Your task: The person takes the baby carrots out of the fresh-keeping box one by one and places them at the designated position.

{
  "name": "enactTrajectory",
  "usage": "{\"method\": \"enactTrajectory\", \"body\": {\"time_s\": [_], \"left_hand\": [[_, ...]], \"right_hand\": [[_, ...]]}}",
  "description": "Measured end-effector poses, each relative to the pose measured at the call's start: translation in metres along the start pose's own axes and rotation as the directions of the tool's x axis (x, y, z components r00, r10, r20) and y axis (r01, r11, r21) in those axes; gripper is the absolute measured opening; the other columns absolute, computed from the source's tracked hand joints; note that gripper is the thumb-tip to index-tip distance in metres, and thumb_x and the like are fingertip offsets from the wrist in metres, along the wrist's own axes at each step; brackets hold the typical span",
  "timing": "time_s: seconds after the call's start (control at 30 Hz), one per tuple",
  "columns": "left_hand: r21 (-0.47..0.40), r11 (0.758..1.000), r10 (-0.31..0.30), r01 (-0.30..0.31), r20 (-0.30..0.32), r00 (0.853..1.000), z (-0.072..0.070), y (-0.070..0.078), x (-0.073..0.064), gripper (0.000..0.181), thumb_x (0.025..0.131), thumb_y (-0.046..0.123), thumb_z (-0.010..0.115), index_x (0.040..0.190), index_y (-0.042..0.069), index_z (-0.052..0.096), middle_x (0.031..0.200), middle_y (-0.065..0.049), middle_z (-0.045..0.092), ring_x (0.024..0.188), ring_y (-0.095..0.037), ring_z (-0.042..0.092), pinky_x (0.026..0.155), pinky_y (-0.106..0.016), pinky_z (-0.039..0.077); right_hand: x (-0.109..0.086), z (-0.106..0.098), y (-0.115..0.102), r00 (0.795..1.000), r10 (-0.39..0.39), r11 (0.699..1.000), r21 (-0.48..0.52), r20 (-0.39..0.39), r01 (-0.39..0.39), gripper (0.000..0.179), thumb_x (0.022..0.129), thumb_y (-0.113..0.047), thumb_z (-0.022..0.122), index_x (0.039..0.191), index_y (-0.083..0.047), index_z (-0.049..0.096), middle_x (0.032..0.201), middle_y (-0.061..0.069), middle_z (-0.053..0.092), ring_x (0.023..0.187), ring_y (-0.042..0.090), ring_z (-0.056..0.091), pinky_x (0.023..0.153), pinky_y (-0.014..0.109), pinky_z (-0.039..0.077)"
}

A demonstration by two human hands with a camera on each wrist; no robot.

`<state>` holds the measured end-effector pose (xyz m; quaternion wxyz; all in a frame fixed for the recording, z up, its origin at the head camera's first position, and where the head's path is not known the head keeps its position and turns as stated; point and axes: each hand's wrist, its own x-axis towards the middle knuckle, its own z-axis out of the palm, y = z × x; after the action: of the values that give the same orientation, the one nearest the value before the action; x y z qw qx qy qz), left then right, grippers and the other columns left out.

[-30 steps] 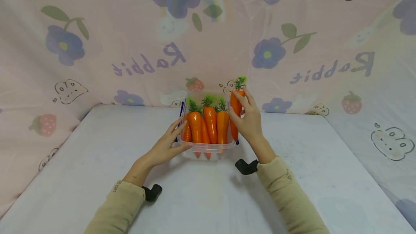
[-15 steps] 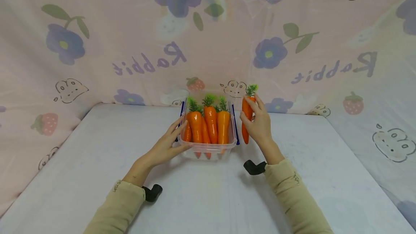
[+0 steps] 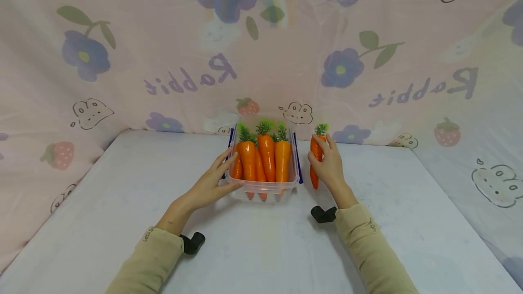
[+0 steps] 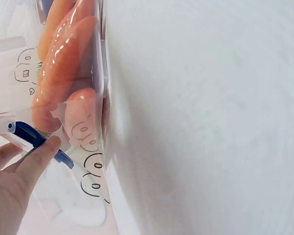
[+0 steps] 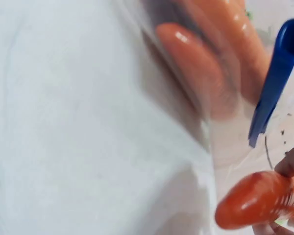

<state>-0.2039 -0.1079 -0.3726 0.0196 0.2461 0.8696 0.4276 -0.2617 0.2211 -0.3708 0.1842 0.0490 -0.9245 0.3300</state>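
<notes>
My right hand [image 3: 328, 164] pinches an orange carrot [image 3: 314, 167] with a green leafy top [image 3: 321, 129], to the right of the clear plastic box [image 3: 261, 185]. The carrot is upright in the head view, its tip low over the table. In the right wrist view the rounded end of this carrot [image 5: 250, 200] points toward the box. Several carrots [image 3: 266, 158] stand inside the box, tops toward the back. With fingers extended, my left hand [image 3: 206, 187] rests against the box's left side, thumb at the front rim. Its fingertips lie by a blue clip [image 4: 29, 133] in the left wrist view.
A white table [image 3: 253, 248] bears the box near its back edge. Behind it hangs a pink cloth [image 3: 269, 49] printed with flowers and rabbits. Another blue clip [image 3: 298, 160] hangs along the box's right side. Black wrist-worn pieces [image 3: 323, 214] stick out from both sleeves.
My right hand has carried its carrot away from the box's right edge, rightward and then down toward the table. The left hand has stayed at the box.
</notes>
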Motion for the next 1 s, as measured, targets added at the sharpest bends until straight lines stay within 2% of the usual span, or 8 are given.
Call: {"method": "enactTrajectory", "body": {"time_s": [0.2, 0.3, 0.67, 1.0], "left_hand": [[-0.002, 1.000, -0.007, 0.007, 0.000, 1.000, 0.000, 0.001, 0.000, 0.080, 0.091, 0.034, 0.065, 0.154, 0.011, 0.021, 0.162, -0.003, 0.004, 0.143, -0.041, 0.023, 0.106, -0.067, 0.026], [0.002, 1.000, -0.006, 0.006, 0.001, 1.000, 0.000, 0.001, 0.000, 0.080, 0.091, 0.034, 0.065, 0.154, 0.011, 0.021, 0.162, -0.004, 0.004, 0.143, -0.041, 0.023, 0.106, -0.067, 0.027], [-0.005, 1.000, -0.014, 0.014, 0.016, 1.000, 0.000, 0.001, -0.001, 0.080, 0.092, 0.035, 0.064, 0.154, 0.013, 0.019, 0.163, -0.003, 0.002, 0.143, -0.041, 0.023, 0.106, -0.067, 0.027], [0.010, 1.000, -0.005, 0.004, 0.012, 1.000, 0.000, 0.001, 0.000, 0.080, 0.092, 0.036, 0.063, 0.154, 0.012, 0.018, 0.162, -0.006, 0.002, 0.141, -0.044, 0.026, 0.104, -0.067, 0.030]], "right_hand": [[0.000, 0.005, 0.013, 0.997, 0.059, 0.997, -0.047, 0.045, -0.057, 0.053, 0.090, -0.016, 0.058, 0.141, -0.010, 0.047, 0.146, 0.029, 0.026, 0.117, 0.051, 0.048, 0.099, 0.061, 0.041], [0.000, 0.007, 0.017, 0.993, 0.086, 0.995, -0.063, 0.077, -0.081, 0.055, 0.090, -0.016, 0.059, 0.142, -0.010, 0.045, 0.143, 0.030, 0.025, 0.110, 0.050, 0.051, 0.096, 0.059, 0.045], [0.004, 0.012, 0.027, 0.985, 0.082, 0.996, -0.057, 0.155, -0.074, 0.055, 0.093, -0.015, 0.058, 0.145, -0.007, 0.042, 0.149, 0.031, 0.026, 0.130, 0.050, 0.037, 0.107, 0.060, 0.033], [0.009, 0.015, 0.036, 0.978, 0.095, 0.993, -0.093, 0.185, -0.079, 0.052, 0.095, -0.017, 0.053, 0.144, -0.003, 0.041, 0.148, 0.034, 0.028, 0.133, 0.052, 0.032, 0.110, 0.060, 0.027]]}}
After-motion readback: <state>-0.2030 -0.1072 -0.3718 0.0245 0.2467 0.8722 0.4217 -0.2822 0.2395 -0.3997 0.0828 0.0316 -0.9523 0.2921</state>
